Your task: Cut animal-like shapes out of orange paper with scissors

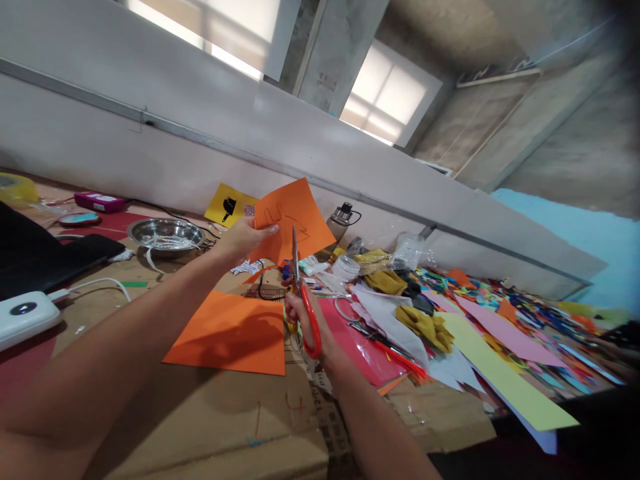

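Note:
My left hand [243,237] pinches the left edge of an orange sheet [307,217] raised above the table. Dark outlines are drawn on that sheet. In my right hand [300,313] is a pair of scissors [313,327] with red-orange handles. Its blades point up at the sheet's lower part; whether they touch the paper I cannot tell. Another orange sheet [230,337] lies flat on the cardboard below my hands. Behind my left hand stands a yellow card [225,205] with a black shape on it.
A steel bowl [166,235] stands at the left, with a white power bank [25,319] and cable nearer me. A bottle [342,217] is by the wall. Paper scraps, mustard cloth [425,327] and a second pair of scissors [387,343] crowd the right. At the far right a person's hand [613,347] shows dimly.

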`<state>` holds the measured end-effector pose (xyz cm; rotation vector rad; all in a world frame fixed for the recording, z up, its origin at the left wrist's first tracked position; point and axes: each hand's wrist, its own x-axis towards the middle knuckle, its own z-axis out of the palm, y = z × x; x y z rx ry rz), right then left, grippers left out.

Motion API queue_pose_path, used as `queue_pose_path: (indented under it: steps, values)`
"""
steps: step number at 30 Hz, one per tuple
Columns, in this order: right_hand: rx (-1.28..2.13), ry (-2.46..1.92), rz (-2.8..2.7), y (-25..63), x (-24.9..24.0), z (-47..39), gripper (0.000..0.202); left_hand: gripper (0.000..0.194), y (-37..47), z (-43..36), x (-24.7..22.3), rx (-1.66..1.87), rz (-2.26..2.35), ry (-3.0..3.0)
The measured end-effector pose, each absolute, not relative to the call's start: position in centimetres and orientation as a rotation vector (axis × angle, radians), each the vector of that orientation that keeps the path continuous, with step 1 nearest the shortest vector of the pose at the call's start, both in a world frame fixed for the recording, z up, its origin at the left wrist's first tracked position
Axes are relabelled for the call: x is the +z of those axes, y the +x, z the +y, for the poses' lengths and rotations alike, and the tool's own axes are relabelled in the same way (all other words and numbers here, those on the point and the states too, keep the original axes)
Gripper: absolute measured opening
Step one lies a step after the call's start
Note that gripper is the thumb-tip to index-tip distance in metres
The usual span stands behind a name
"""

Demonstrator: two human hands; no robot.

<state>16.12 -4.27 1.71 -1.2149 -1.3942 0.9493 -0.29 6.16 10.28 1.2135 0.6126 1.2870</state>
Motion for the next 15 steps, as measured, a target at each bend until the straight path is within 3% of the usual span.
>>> queue_pose_path:
  steps: [15]
  values:
    - [1.064,-1.181,-1.274,15.39,2.07,-4.55,0.034,0.030,-0.19,5.84,10.45,1.258,0.606,1.161]
